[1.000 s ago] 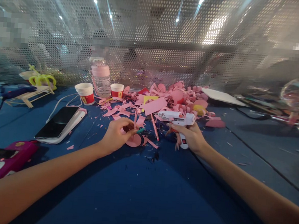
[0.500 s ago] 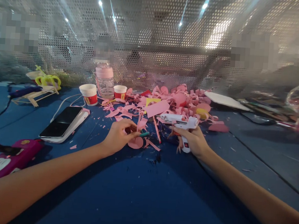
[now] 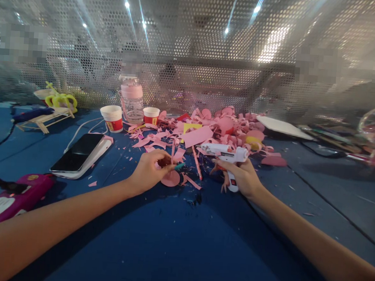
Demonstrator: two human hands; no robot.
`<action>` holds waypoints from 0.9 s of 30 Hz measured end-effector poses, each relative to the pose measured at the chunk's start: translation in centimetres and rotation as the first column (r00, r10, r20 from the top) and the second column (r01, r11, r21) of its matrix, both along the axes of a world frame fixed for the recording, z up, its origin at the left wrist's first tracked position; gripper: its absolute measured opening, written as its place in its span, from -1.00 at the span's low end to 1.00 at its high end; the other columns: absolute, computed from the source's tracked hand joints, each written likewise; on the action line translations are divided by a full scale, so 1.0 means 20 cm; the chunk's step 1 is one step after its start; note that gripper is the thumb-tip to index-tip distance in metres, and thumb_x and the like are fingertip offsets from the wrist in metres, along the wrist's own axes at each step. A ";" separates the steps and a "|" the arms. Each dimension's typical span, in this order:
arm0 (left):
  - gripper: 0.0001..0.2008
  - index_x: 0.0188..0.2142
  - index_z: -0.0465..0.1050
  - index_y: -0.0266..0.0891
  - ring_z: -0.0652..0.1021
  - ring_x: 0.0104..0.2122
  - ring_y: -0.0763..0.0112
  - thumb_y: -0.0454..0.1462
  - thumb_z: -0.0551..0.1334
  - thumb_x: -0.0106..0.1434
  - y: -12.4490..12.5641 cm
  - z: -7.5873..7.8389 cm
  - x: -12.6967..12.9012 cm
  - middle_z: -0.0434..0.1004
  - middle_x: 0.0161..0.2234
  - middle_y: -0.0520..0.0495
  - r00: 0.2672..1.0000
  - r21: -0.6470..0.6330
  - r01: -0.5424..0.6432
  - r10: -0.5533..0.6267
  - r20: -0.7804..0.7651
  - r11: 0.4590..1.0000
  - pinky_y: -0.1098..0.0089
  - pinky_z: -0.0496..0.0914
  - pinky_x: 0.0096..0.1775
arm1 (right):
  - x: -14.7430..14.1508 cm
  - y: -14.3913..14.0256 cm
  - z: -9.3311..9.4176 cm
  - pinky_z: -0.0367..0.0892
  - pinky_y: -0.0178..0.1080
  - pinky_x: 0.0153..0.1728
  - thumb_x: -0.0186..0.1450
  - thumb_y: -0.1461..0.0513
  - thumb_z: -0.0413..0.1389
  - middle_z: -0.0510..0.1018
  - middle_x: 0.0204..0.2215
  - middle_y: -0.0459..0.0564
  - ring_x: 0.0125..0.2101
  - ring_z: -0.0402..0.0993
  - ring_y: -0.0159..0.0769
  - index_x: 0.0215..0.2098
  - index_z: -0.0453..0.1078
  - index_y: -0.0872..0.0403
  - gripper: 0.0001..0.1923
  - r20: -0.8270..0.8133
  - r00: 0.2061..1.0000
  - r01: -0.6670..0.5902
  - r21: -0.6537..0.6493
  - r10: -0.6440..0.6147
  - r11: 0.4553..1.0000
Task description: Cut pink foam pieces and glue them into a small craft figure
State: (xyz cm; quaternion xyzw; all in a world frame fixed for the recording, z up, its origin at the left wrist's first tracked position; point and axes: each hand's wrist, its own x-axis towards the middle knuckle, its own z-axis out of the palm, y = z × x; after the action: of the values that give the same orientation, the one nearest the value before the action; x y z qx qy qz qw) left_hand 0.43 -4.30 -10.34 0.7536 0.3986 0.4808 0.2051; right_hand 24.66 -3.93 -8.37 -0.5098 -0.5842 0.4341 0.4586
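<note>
My left hand (image 3: 149, 170) pinches a thin pink stick (image 3: 173, 151) upright over a round pink paper disc (image 3: 171, 178) on the blue table. A small green piece (image 3: 179, 166) pokes out by my fingertips. My right hand (image 3: 243, 175) grips a white hot glue gun (image 3: 227, 152), its nozzle pointing left toward the stick. Another pink stick (image 3: 197, 163) lies flat between the hands.
A heap of pink paper scraps (image 3: 217, 127) lies behind the hands. Two red-and-white paper cups (image 3: 112, 118) and a pink-capped bottle (image 3: 132, 99) stand at back left. A phone (image 3: 79, 151) lies at left, a magenta device (image 3: 8, 198) at the near left edge, and perforated metal screen (image 3: 193, 51) behind.
The view shifted slightly between the earliest frame and now. The pink stick in my left hand went from tilted to more upright. The glue gun has barely moved.
</note>
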 end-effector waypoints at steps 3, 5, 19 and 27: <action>-0.90 -0.46 0.47 -0.28 0.49 -0.50 0.47 -0.27 0.27 0.11 0.00 0.01 0.00 0.53 -0.49 -0.07 1.000 0.037 -0.013 0.014 -0.022 0.999 0.48 0.36 -0.48 | 0.00 0.00 0.00 0.28 -0.26 -0.83 0.02 0.09 0.22 0.25 -0.92 -0.17 -0.89 0.16 -0.40 -0.65 0.31 0.07 -0.73 0.004 1.000 -0.001 0.003 0.001 1.000; -0.88 -0.48 0.48 -0.28 0.48 -0.49 0.46 -0.25 0.28 0.11 -0.01 0.01 0.00 0.52 -0.50 -0.06 0.999 0.069 -0.021 0.023 -0.034 0.997 0.47 0.35 -0.48 | 0.00 0.00 -0.01 0.29 -0.26 -0.82 0.02 0.08 0.22 0.25 -0.92 -0.17 -0.89 0.17 -0.40 -0.64 0.33 0.07 -0.74 0.009 1.000 -0.003 0.006 0.003 1.000; -0.87 -0.41 0.51 -0.24 0.49 -0.41 0.41 -0.21 0.29 0.11 0.00 0.01 0.00 0.56 -0.41 -0.09 1.000 0.024 0.019 -0.018 -0.024 1.000 0.43 0.39 -0.44 | 0.01 0.00 -0.01 0.25 -0.29 -0.84 0.02 0.07 0.23 0.25 -0.92 -0.17 -0.90 0.17 -0.40 -0.65 0.34 0.07 -0.72 0.013 1.000 -0.012 0.019 0.012 1.000; -0.93 -0.44 0.49 -0.25 0.50 -0.44 0.43 -0.27 0.28 0.10 0.00 0.00 0.00 0.56 -0.45 -0.06 0.998 0.011 -0.010 0.010 -0.054 1.000 0.43 0.39 -0.43 | 0.01 0.00 -0.01 0.26 -0.29 -0.85 0.01 0.08 0.22 0.26 -0.92 -0.15 -0.90 0.17 -0.39 -0.66 0.37 0.08 -0.74 0.006 1.000 -0.012 0.022 0.012 1.000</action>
State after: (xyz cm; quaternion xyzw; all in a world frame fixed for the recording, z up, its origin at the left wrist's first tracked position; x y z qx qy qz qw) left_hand 0.48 -4.23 -10.28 0.7654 0.4052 0.4633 0.1878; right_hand 24.84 -3.94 -8.51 -0.5025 -0.5933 0.4291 0.4598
